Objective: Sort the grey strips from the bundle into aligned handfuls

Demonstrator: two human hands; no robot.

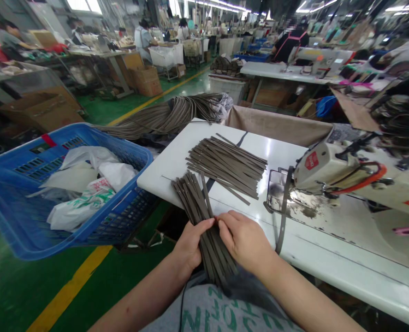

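Note:
A bundle of grey-brown fabric strips slants from the table's front edge down toward my body. My left hand is wrapped round the middle of it, thumb on top. On the other side my right hand is closed, its thumb and fingertips pinched at the bundle's edge beside my left thumb. What exactly that pinch holds is hidden, though a strip seems to run there. Just beyond lies a spread pile of similar strips on the white sewing table.
A sewing machine stands at the right, with one strip hanging by its plate. At left is a blue basket holding plastic bags. Long strips are heaped behind the table. Other people work farther back.

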